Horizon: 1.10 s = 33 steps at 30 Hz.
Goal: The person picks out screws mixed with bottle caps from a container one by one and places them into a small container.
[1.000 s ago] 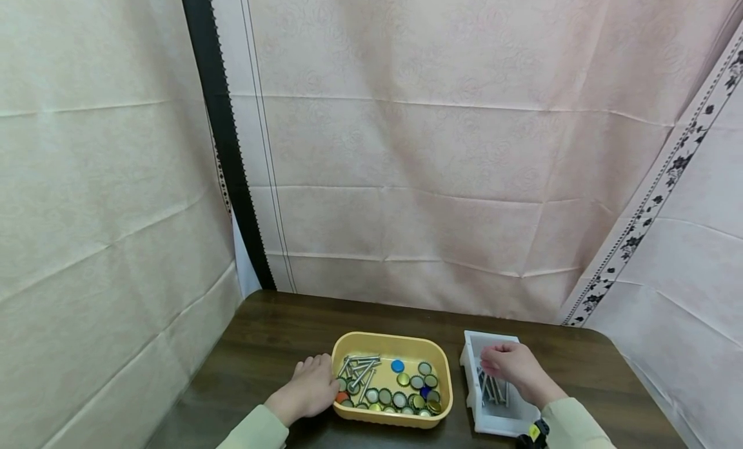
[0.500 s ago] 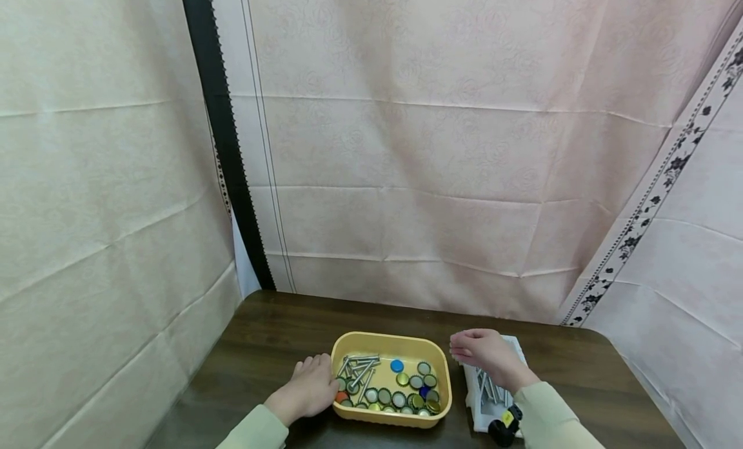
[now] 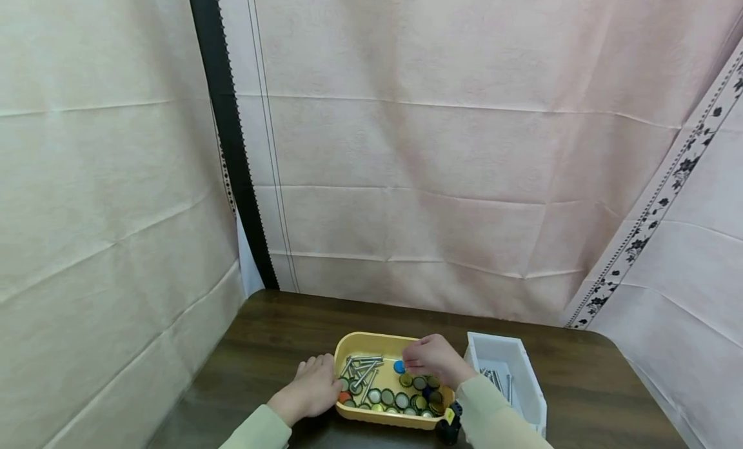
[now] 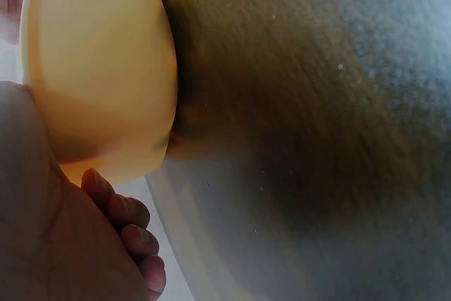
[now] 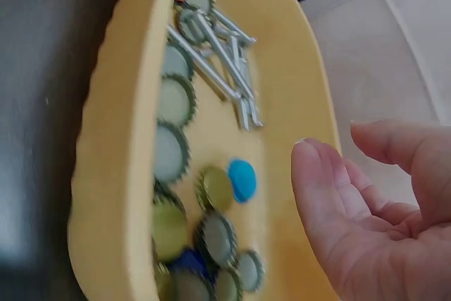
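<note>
Along the near edge of the dark counter [image 3: 278, 333], toward its middle, sits a shallow yellow tray [image 3: 377, 343], with the silvery screws [image 5: 223, 55] heaped in its left end and bottle caps [image 5: 175, 100] strewn along its near edge and right-hand corner. The left hand [image 3: 313, 388] holds the tray's left end, fingers bent close to the outer wall. The right hand [image 3: 432, 359] hangs over the far edge toward the right corner, its grip spread, thumb apart from the fingers and nothing between them, just beside a blue cap [image 5: 242, 180]. The screws look stiff, smooth and fairly light, likely to roll or slip under a fingertip; since they lie crossed, one is probably best pinched mid-shank, from the top of the heap. The caps should be lighter still, thin and rigid, and their crimped edges ought to give better purchase than their flat faces. The tray seems light enough to skid, so its end wall is a sensible hold. Near its right edge, a white bin [image 3: 499, 349] carries more screws.
</note>
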Available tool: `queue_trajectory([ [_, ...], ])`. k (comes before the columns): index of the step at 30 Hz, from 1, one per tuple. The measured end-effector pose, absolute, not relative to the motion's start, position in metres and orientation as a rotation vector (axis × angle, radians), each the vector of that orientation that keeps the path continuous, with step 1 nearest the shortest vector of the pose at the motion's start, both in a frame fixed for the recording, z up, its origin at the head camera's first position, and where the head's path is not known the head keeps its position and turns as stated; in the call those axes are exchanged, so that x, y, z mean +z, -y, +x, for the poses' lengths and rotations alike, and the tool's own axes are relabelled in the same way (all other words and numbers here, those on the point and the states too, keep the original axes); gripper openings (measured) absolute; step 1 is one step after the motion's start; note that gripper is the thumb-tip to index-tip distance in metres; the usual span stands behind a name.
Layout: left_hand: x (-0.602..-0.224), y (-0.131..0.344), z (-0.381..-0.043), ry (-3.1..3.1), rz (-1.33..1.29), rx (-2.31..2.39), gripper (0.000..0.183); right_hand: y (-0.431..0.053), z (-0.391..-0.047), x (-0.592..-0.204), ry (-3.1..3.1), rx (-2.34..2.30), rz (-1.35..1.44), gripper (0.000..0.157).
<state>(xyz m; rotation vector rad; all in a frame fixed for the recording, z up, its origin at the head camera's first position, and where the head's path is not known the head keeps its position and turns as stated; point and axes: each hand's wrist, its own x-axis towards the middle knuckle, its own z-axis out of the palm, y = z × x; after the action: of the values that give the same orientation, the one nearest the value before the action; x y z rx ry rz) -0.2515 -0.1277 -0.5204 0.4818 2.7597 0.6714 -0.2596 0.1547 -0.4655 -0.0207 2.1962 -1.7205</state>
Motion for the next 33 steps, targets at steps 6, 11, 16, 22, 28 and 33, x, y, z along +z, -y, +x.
queue_trajectory([
  [6, -0.520, 0.128, -0.251, -2.760, 0.481, 0.668, 0.023, -0.132, -0.260, -0.472, -2.174, -1.713, -0.033, 0.020],
  [11, -0.520, 0.128, -0.251, -2.764, 0.463, 0.671, 0.024, -0.119, -0.260, -0.478, -2.156, -1.727, -0.005, 0.014],
  [16, -0.520, 0.129, -0.252, -2.758, 0.453, 0.672, 0.025, -0.113, -0.261, -0.485, -2.188, -1.704, 0.022, 0.014],
  [22, -0.521, 0.129, -0.251, -2.773, 0.462, 0.671, 0.025, -0.106, -0.261, -0.490, -2.291, -1.656, 0.036, 0.024],
  [28, -0.521, 0.127, -0.250, -2.790, 0.459, 0.689, 0.028, -0.096, -0.261, -0.496, -2.396, -1.546, 0.075, 0.026],
  [33, -0.520, 0.125, -0.249, -2.789, 0.465, 0.681, 0.021, -0.087, -0.262, -0.503, -2.447, -1.486, 0.120, 0.008],
])
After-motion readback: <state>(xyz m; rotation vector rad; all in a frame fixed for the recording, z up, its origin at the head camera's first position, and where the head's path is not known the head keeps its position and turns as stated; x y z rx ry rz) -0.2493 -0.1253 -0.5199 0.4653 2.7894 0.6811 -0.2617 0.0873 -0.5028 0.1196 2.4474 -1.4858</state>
